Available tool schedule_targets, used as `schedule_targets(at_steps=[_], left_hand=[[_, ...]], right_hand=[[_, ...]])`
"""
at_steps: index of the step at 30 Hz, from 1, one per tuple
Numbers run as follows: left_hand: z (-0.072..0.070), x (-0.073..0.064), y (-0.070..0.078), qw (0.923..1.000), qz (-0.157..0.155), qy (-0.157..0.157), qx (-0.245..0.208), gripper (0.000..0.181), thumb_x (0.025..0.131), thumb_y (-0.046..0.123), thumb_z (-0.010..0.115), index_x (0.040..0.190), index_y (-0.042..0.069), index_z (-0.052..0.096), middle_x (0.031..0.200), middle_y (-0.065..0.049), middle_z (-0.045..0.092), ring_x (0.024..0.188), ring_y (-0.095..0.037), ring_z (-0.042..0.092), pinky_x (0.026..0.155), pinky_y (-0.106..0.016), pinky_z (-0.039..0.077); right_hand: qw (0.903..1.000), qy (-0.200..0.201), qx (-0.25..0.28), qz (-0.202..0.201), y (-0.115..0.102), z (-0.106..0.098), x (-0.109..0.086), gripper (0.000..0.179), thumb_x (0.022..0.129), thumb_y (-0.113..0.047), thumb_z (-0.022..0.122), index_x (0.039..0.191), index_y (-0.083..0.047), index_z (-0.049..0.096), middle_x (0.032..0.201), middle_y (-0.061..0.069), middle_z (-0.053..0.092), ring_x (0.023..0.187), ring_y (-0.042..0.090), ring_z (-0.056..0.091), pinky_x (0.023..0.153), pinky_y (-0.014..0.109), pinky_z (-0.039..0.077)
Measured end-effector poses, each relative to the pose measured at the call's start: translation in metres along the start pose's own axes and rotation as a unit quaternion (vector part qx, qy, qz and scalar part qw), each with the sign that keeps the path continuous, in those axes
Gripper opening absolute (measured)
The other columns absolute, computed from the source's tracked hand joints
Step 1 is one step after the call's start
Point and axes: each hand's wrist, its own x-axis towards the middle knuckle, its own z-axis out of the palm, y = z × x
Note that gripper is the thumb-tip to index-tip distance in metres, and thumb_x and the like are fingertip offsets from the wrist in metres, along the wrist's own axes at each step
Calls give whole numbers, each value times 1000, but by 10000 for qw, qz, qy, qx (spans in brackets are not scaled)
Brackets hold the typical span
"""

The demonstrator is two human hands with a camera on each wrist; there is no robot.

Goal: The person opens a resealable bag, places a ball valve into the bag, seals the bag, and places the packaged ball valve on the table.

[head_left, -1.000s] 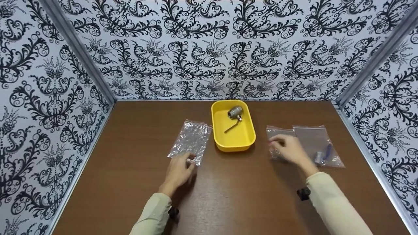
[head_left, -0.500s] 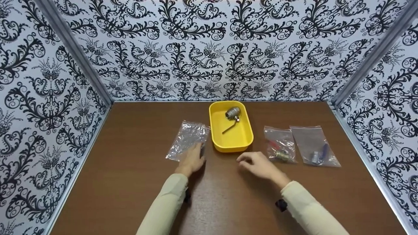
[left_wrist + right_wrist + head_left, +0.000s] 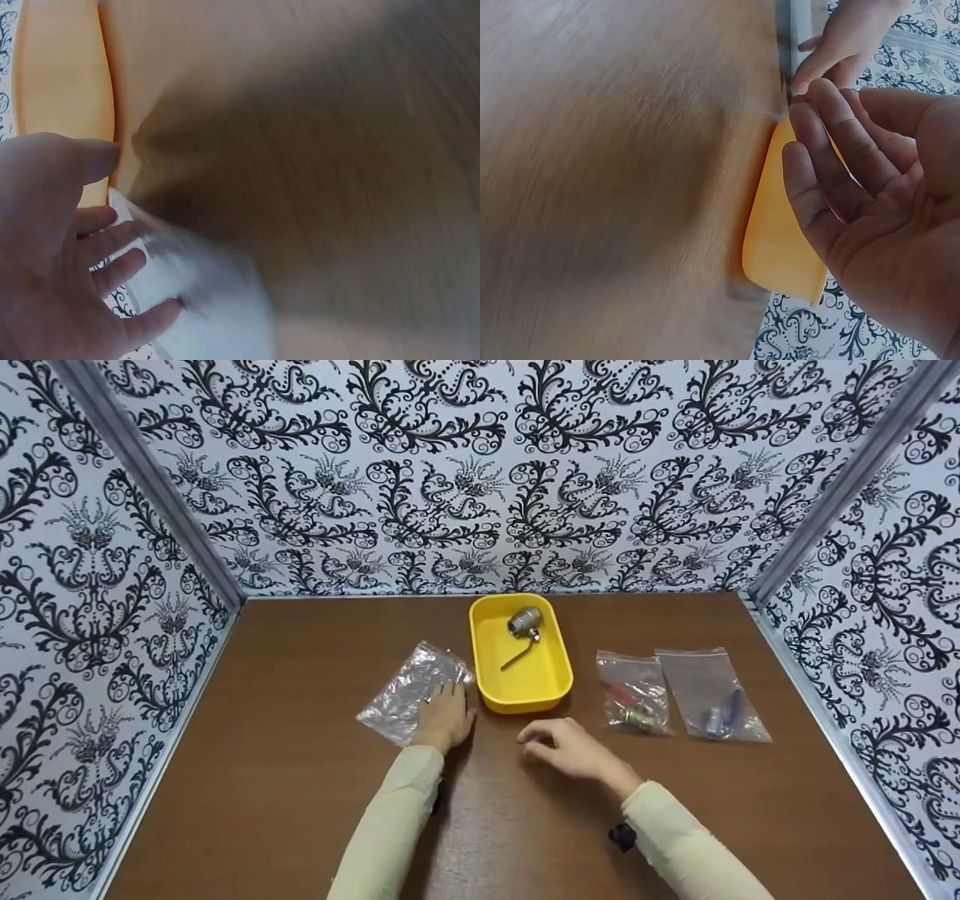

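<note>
A clear plastic bag point(image 3: 409, 690) lies flat on the table, left of a yellow tray point(image 3: 525, 701). My left hand point(image 3: 446, 718) is over the bag's right part; in the left wrist view its fingers point(image 3: 116, 270) spread at the bag, curling round nothing. My right hand point(image 3: 566, 746) hovers in front of the tray, fingers loosely bent and palm bare in the right wrist view. Inside the tray sits a metal ball valve point(image 3: 524, 621) with a thin lever handle point(image 3: 517, 654).
Two zip bags lie to the right of the tray: one point(image 3: 634, 671) holds a brass fitting and a red piece, the other point(image 3: 697, 679) a silvery fitting and a blue piece. Patterned walls point(image 3: 480, 510) enclose the table point(image 3: 300, 780) at the back and sides.
My right hand has left the zip bag on the right and come left to the front of the tray. My left hand has moved forward and right onto the clear bag, which has turned slightly.
</note>
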Motion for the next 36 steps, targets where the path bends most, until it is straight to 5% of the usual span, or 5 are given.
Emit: schedule_targets(at_steps=[14,19,25,31,36], left_hand=[[5,-6,0,9951,-4,877,456,50,90,41,65,125,8,56,128,-12,59,118,-33,57,93,-54,49],[10,-8,0,9861,383,1263,1008,26,93,22,60,115,10,66,115,-10,65,107,-30,62,83,-47,54],[15,-11,-2,9726,782,1431,1658,21,89,11,59,108,13,70,110,-9,68,99,-29,64,73,-44,56],[19,-23,-11,9645,936,2192,1134,10,87,10,62,97,8,62,90,-9,69,73,-28,68,56,-40,55],[17,-44,-13,9431,1152,3109,267,11,88,15,64,96,9,59,86,-7,67,63,-29,65,53,-40,52]], right_hand=[[9997,-5,243,-19,-1,4,3,17,95,-12,59,108,-7,70,98,7,74,89,11,68,85,30,53],[9993,-75,365,48,-1,6,4,18,95,-12,59,109,-6,69,100,9,74,87,13,69,83,27,53],[9993,-81,370,-12,-2,10,6,19,95,-12,59,108,-3,69,99,9,74,88,14,69,82,27,53],[9993,-83,365,-3,-4,13,10,19,96,-12,58,107,-3,70,97,8,74,87,15,68,80,26,52],[9960,-98,873,173,-11,17,18,24,98,-12,54,112,3,67,96,17,73,82,30,68,72,33,56]])
